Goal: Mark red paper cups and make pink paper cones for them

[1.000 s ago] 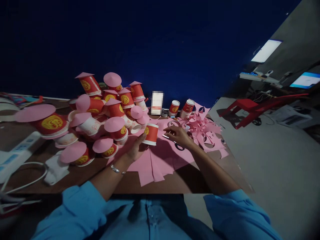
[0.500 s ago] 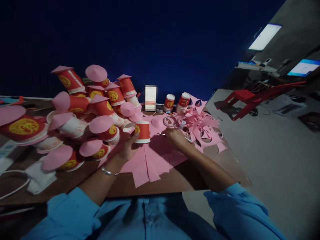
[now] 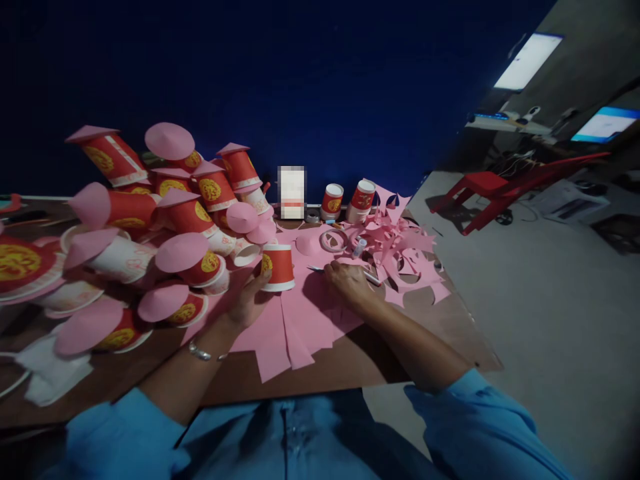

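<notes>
My left hand [image 3: 249,297] is closed round the side of a red paper cup [image 3: 283,267] with a yellow emblem. The cup is upside down, its white rim at the bottom, over the pink paper sheets [image 3: 273,357]. To the right, my right hand [image 3: 345,283] grips a slim pen-like tool [image 3: 314,269]. Its pointed metal tip sticks out left toward the cup, apart from it, and its pale end shows on the other side; the fingers hide the middle, so I cannot tell its exact kind. A pink paper cone [image 3: 307,244] lies beyond the hands.
On the left is a heap of red cups with pink cone tops [image 3: 183,253]. A tape roll [image 3: 333,241], a glue stick [image 3: 359,247] and cut pink scraps [image 3: 403,240] lie at right. Two cups [image 3: 332,202] stand behind. A red chair [image 3: 480,189] is off the table.
The whole view has shifted slightly, so the table things appear further left. Both hands keep their grips, the cup in the left and the tool in the right.
</notes>
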Tool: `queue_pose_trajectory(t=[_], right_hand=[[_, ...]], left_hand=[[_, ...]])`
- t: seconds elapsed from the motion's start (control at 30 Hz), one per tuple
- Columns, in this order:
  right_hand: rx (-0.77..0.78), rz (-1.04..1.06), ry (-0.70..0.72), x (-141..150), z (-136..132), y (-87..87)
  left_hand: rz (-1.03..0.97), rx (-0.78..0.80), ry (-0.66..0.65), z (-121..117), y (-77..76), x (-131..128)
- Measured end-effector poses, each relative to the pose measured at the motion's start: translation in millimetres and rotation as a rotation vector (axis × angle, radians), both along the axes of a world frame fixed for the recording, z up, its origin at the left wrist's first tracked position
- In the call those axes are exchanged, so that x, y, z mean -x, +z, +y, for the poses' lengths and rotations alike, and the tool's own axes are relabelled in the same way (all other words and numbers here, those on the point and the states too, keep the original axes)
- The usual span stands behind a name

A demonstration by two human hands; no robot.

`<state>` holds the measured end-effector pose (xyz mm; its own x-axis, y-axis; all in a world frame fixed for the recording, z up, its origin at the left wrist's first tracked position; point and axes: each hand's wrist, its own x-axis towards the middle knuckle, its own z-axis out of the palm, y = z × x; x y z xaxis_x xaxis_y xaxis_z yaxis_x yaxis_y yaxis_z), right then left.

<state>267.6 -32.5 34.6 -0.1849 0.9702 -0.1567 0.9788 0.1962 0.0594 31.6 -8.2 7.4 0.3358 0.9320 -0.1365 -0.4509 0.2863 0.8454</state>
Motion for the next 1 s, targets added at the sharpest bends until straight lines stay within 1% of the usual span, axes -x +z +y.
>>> queue_pose_trajectory(t=[0.17,0.23,0.37,0.43,0.5,0.6,0.7,0.77,0.87,1.0], right_hand=[[-0.074,0.036,-0.007,-6,1,-6.5],[-0.134,0.062,-0.011,-9,1,-8.2],[-0.422,0.185,-0.028,-18,1,-10.8],[-0.509,0.225,-0.040,-23,2,-11.3],[-0.487,0.217,-0.065,-26,4,-10.3],[-0.327,0.151,-0.084,-24,5,-6.6],[-0.162,0.068,-0.033,-16,2,-2.7],[-0.083,0.018,0.023,-11,-1,-1.0],[-0.045,-0.015,0.042,-6,-7,1.0],[-0.069,-0.039,-0.041,-7,-10,6.7]], left_hand=[[0.057,0.058,-0.018,0,-2.9,1],[0.099,0.079,-0.039,-1,-1.9,0],[0.200,0.088,-0.062,-4,0.2,0],[0.225,0.051,-0.046,-5,-0.1,0],[0.226,-0.017,-0.027,-6,-1.1,1],[0.210,-0.143,-0.007,-6,-2.3,1],[0.230,-0.212,-0.025,-7,-3.1,1],[0.279,-0.246,-0.039,-7,-4.2,2],[0.351,-0.283,-0.037,-6,-6.5,3],[0.415,-0.241,-0.055,-3,-5.8,3]])
